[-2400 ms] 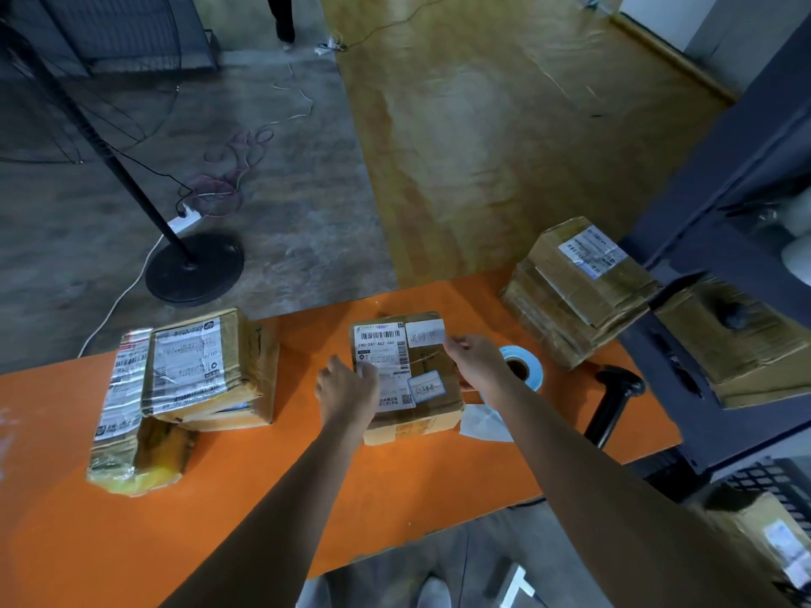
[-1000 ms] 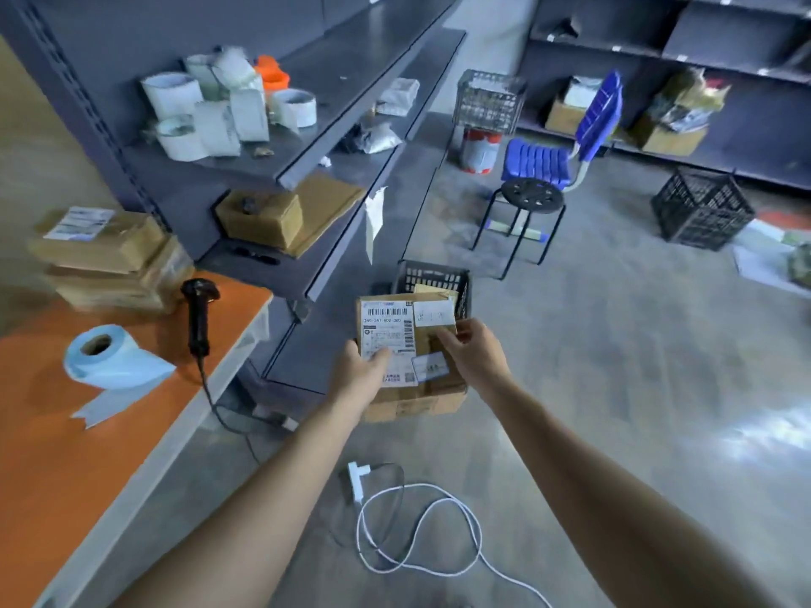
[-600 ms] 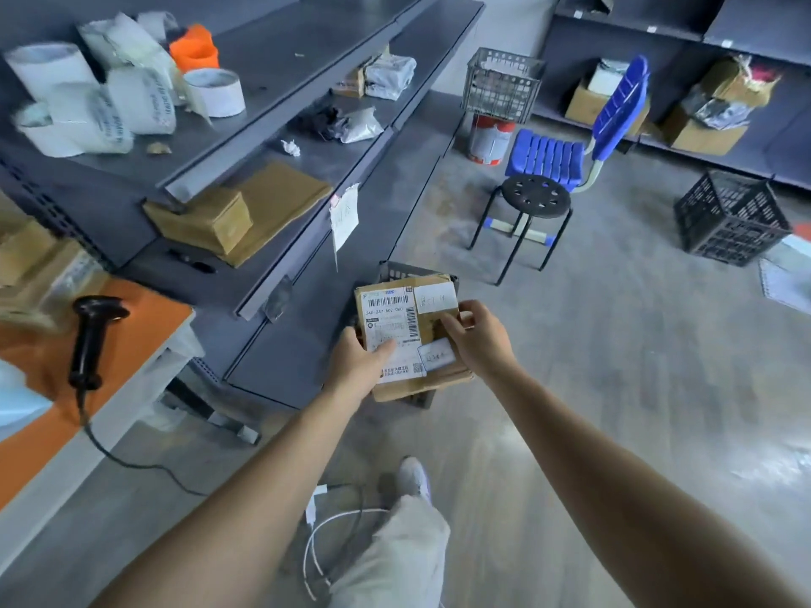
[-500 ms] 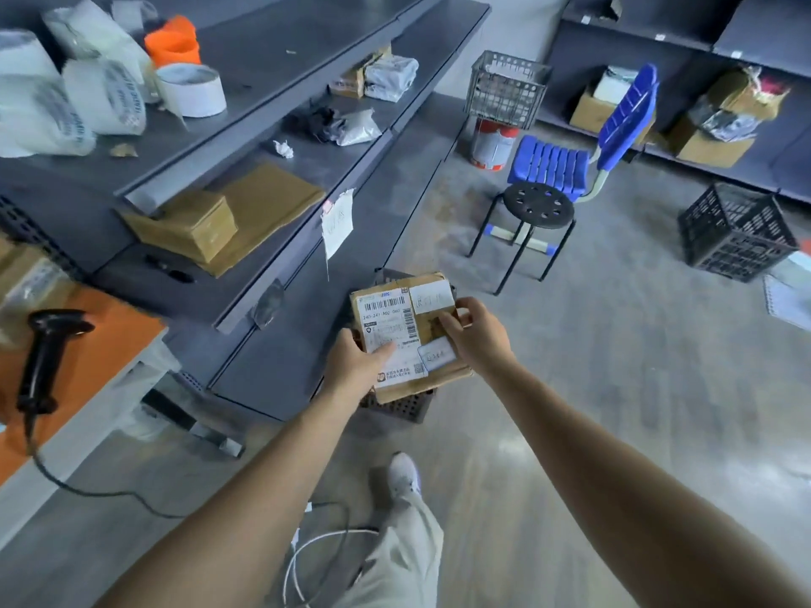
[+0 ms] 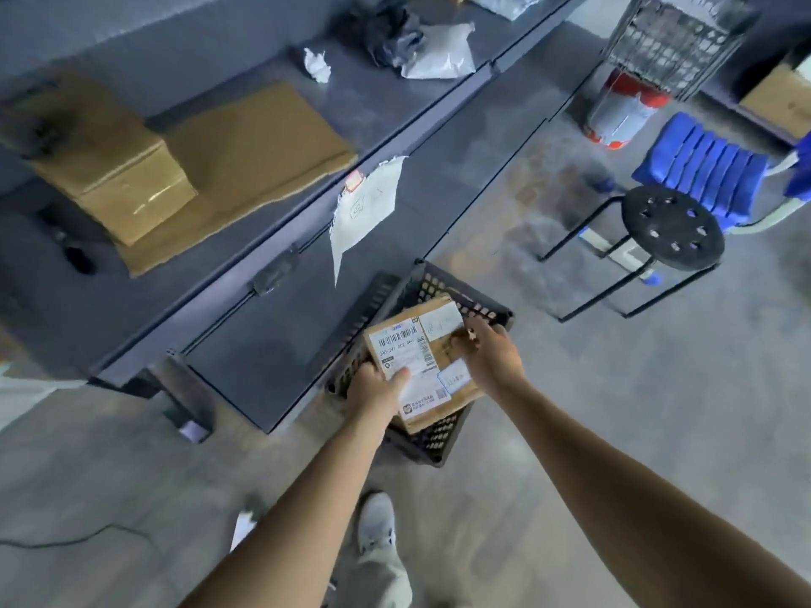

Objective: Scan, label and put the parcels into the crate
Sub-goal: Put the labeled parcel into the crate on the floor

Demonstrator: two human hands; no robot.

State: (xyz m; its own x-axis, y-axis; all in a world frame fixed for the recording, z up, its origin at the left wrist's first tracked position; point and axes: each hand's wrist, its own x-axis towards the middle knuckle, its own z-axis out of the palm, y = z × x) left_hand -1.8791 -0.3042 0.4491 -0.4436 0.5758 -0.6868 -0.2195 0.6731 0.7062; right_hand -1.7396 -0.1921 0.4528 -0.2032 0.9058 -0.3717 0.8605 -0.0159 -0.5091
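Note:
A brown cardboard parcel [image 5: 421, 357] with a white barcode label and two smaller white stickers hangs over a black plastic crate [image 5: 439, 438] on the floor. My left hand [image 5: 377, 390] grips the parcel's near left corner, thumb on the label. My right hand [image 5: 493, 357] grips its right edge, fingers curled over the top. The parcel hides most of the crate's inside; only the latticed walls and far rim show.
A dark metal shelf unit [image 5: 307, 177] runs along the left with a cardboard box [image 5: 109, 168], flat cardboard and bags on it. A black stool [image 5: 671, 228] and blue chair [image 5: 711, 168] stand at the right. My shoe [image 5: 375, 524] is just behind the crate.
I have carried the parcel from the orange table over to the floor crate and lowered it. The view has closed in on the crate. Both hands keep the same hold.

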